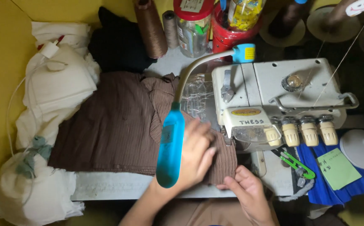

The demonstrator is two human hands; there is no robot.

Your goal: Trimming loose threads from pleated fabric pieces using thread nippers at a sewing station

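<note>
A brown ribbed fabric (pixel 115 125) lies spread on the sewing table in front of a cream overlock machine (pixel 282 100). My left hand (pixel 196 152) presses flat on the fabric's right end, just left of the machine's needle area. Lower down, my right hand (pixel 249 194) pinches the fabric's near edge at the table's front. A blue lamp head (pixel 170 146) on a grey gooseneck hangs over my left wrist and hides part of it.
White cloth bundles (pixel 52 92) are piled at the left against a yellow wall. Thread cones (pixel 150 27), a clear jar (pixel 193 29) and a red tub (pixel 228 35) stand at the back. Green thread snips (pixel 297 163), a green note (pixel 336 167) and blue cloth (pixel 353 184) lie right.
</note>
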